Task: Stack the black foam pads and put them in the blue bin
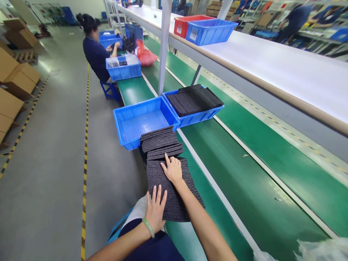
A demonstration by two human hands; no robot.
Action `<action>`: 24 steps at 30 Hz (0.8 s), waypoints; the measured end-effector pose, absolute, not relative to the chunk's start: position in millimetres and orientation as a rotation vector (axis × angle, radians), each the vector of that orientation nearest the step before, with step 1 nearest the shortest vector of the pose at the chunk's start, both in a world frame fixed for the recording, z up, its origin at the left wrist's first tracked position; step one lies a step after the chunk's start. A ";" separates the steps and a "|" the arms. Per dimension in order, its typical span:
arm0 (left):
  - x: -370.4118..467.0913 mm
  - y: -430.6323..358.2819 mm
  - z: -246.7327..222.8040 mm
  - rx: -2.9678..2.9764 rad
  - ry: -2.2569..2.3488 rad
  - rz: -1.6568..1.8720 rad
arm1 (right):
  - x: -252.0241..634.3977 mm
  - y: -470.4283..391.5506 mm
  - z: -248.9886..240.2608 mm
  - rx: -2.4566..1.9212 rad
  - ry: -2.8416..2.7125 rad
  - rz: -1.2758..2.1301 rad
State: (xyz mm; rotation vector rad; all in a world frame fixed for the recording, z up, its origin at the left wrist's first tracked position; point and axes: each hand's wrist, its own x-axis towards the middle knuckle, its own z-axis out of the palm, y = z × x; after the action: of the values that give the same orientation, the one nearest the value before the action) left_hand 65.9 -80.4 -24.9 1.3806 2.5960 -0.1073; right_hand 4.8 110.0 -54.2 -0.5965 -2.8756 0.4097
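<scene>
Black foam strips [175, 204] lie on the green surface [178, 233] at one o'clock from the left hand [156, 212]. Its fingers and the right hand's [173, 169] rest released on them. From the right hand, a blue bin [144, 121] sits at eleven, a filled bin [202, 116] at one.

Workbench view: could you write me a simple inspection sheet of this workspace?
Surface: long green bench.
Job's things: black ridged pieces in the foreground; more in a blue bin.
Clutter: clear plastic at the near right; small scrap on the bench.
Grip: left hand and right hand open, resting on the pieces.
Cables: possibly a thin cord below the shelf.
Surroundings: seated co-worker, cardboard boxes, floor tape.
</scene>
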 end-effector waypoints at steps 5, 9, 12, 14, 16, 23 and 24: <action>66.1 -78.7 -22.4 1.357 2.595 -0.105 | 5.7 107.3 -55.4 -0.602 -2.790 0.369; 64.8 -78.8 -25.2 1.367 2.593 -0.094 | 0.5 110.4 -57.3 -0.488 -2.798 0.319; 64.0 -79.0 -24.9 1.396 2.614 -0.104 | -4.1 113.2 -58.6 -0.415 -2.820 0.342; 63.8 -79.1 -23.4 1.408 2.623 -0.099 | -5.1 113.7 -59.0 -0.416 -2.807 0.365; 63.7 -78.9 -22.0 1.404 2.629 -0.083 | -4.8 113.5 -58.8 -0.423 -2.787 0.393; 63.0 -77.1 -19.5 1.389 2.642 -0.056 | -18.1 119.0 -53.0 -0.475 -2.814 0.417; 62.8 -77.0 -19.4 1.392 2.645 -0.055 | -22.5 120.6 -52.1 -0.501 -2.832 0.410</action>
State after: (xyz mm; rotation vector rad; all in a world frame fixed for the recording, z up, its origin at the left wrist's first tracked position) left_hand 62.8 -77.0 -19.4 1.3916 2.6448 -0.0548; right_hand -22.5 120.6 -52.1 -0.5014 -2.8324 0.4098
